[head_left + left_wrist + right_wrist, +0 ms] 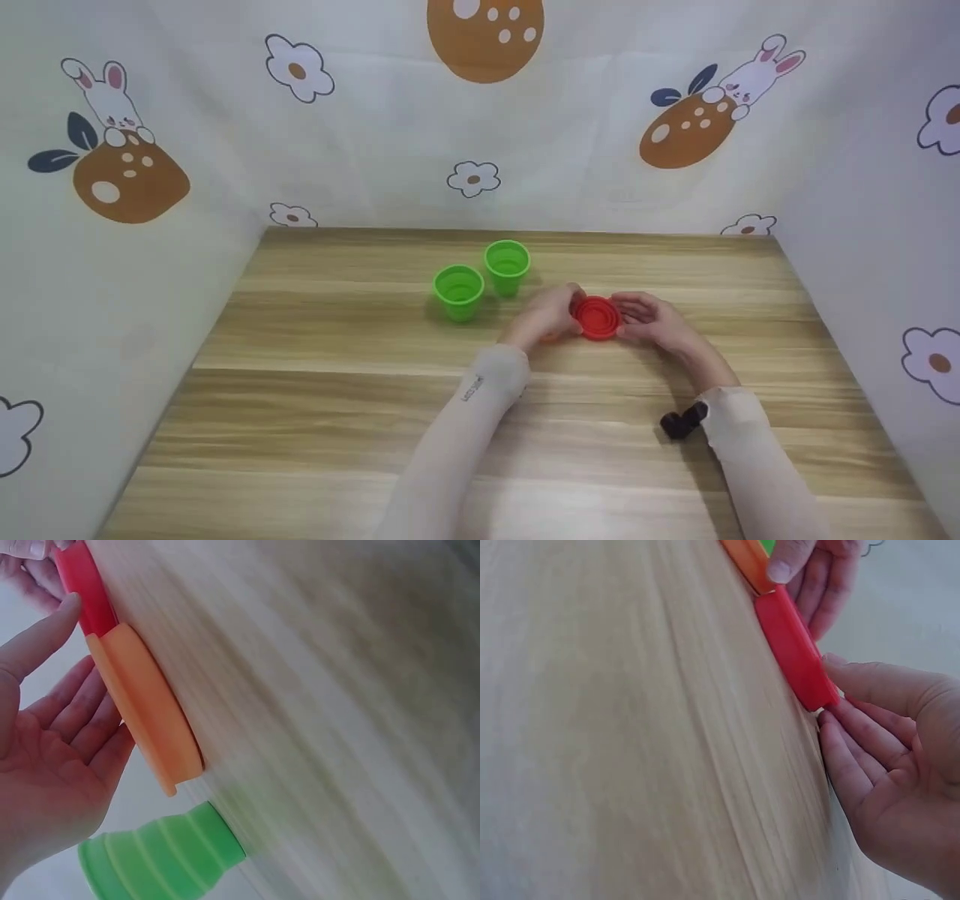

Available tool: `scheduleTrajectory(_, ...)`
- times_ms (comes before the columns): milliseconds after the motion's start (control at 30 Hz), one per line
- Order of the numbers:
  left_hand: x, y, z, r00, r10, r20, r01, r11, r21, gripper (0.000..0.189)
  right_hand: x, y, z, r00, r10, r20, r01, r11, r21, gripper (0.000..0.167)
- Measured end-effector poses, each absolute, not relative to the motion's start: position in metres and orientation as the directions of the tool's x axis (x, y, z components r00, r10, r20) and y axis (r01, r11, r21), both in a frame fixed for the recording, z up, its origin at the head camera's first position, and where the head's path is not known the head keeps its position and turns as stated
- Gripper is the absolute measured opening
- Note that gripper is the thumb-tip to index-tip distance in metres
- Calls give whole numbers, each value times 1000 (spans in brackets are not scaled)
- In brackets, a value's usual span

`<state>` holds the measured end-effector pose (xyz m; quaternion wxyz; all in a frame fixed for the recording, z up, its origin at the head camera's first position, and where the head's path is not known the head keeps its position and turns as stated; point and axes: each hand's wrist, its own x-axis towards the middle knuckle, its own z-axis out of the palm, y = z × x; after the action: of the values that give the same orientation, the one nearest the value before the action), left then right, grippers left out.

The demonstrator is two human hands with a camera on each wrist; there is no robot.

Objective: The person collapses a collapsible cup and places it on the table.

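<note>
A red collapsible cup [598, 318], pressed flat into rings, lies on the table between both hands. My left hand [546, 313] holds its left edge, the thumb at the near side and fingers at the far side. From the other side my right hand [654, 322] pinches the rim between thumb and fingertips, as the right wrist view shows. An orange collapsed cup [150, 705] sits right beside the red one, mostly hidden beneath the left hand in the head view. Two green cups [459, 294], [508, 268] stand expanded and upright to the left of the hands.
The wood-grain table [315, 420] is enclosed by a patterned cloth [375, 135] at the back and both sides. A black wrist camera mount [682, 422] juts out from the right sleeve, over the table.
</note>
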<state>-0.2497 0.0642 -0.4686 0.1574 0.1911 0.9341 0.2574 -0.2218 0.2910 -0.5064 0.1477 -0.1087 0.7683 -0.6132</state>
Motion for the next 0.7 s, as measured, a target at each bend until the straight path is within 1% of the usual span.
scheduleTrajectory(167,-251,63,-468,-872,454,-185,291,782,551,53,-225,295,-508,-934,-343,-96,23,212,-977,62)
scheduleTrajectory(400,-254,59,-465,-868,471,-158,288,736,613,52,-227,296,-506,-950,-302,-78,16,201,-979,59)
scheduleTrajectory(700,-258,49,-457,-879,457,-134,288,734,615,50,-232,290,-500,-949,-312,-54,-14,212,-977,57)
